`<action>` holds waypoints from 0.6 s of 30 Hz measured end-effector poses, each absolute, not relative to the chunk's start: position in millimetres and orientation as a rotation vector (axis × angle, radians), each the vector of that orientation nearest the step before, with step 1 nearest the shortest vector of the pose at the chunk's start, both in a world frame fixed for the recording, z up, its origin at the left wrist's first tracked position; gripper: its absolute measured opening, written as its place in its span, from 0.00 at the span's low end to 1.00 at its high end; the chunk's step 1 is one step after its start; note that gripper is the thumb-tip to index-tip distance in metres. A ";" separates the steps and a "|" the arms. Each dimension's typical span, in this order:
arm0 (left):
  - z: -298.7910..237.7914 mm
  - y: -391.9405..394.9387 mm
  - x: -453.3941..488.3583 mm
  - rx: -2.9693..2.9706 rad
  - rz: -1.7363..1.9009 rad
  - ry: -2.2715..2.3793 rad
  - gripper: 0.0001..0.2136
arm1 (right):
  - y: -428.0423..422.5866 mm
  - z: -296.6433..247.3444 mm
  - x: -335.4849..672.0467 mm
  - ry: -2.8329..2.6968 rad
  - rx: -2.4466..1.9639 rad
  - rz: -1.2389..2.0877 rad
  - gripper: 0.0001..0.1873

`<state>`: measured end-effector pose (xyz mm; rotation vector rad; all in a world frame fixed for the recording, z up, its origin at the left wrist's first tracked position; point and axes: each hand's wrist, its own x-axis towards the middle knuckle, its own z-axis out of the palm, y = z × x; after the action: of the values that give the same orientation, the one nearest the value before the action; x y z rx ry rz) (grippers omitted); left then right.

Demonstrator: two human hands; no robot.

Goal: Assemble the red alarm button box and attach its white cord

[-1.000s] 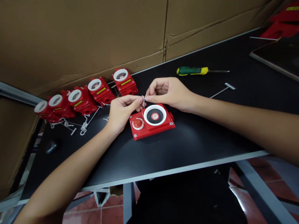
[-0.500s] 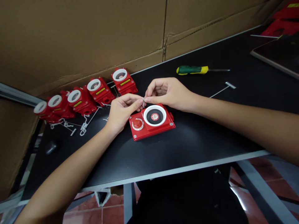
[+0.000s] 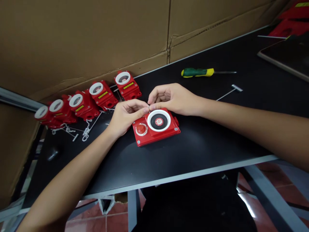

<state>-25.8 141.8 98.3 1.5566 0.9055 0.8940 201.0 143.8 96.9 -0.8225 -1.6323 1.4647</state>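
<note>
A red alarm box lies flat on the black table in front of me, with a white-ringed round sounder and a red dome button on its face. At its far edge, my left hand pinches thumb and forefinger together. Tip to tip with it, my right hand is also pinched, its other fingers curled. What the fingertips hold is too small and covered to make out. My left wrist side reaches over the box's left end.
Several similar red boxes stand in a row along the cardboard wall, with white cords and thin metal hammers among them. A green-yellow screwdriver and another hammer lie beyond my right arm. A flat dark device is at far right.
Both hands have come down slightly nearer the box's far edge. The small pale thing seen between the fingertips earlier is now covered.
</note>
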 end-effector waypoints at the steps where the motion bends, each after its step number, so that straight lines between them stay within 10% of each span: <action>1: 97.9 141.7 -25.6 1.556 0.897 0.914 0.17 | 144.0 103.3 204.6 -1.676 -0.846 1.422 0.18; 7: 97.5 140.3 -20.3 1.452 0.989 0.945 0.18 | 169.1 159.3 312.3 -2.225 -1.093 0.599 0.06; 18: 96.4 141.5 -17.4 1.310 1.091 0.876 0.18 | 202.1 149.0 380.5 -2.247 -2.422 0.608 0.23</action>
<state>-17.4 141.5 96.4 1.3096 0.8759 1.0914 380.5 202.1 149.0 -2.4219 -2.2470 0.6079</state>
